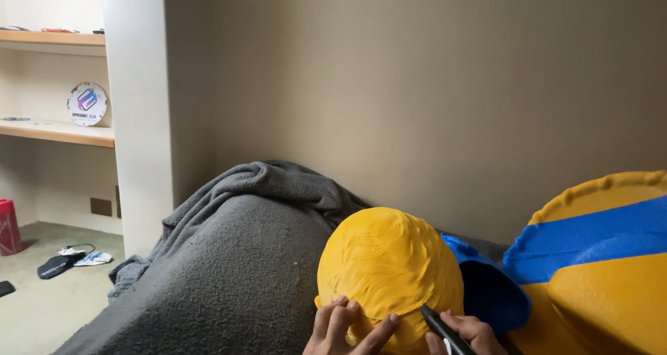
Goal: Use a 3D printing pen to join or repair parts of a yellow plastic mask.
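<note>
Grey blanket (229, 278); pen (445, 331) tip up-left.

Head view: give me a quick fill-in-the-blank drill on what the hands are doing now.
1. The left hand rests its fingers on a rounded ____ form.
2. The right hand holds a black ____.
3. The form lies against a ____ blanket.
4. The big disc on the right carries a ____ band.

Missing words: yellow; pen; grey; blue
</note>
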